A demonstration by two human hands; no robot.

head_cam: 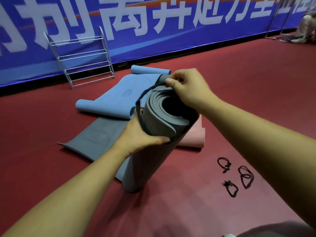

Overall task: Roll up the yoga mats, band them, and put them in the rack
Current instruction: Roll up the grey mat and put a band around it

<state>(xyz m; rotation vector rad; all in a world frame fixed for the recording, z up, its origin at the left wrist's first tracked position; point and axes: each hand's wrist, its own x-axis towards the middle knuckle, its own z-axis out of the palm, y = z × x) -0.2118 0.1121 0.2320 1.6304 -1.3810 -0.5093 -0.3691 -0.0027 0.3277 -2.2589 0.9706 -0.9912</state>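
The rolled grey mat stands on its end on the red floor, right under both hands. The left hand is wrapped around the top of the roll and also presses the black band against its side. The right hand, just above the roll, pinches the far part of the band between thumb and finger. This looks like the banding step: the loop is going over the top. Next it likely needs pulling down and snug. More bands lie below the right arm. Other mats lie flat beyond the hands, and the rack stands far past them, empty.
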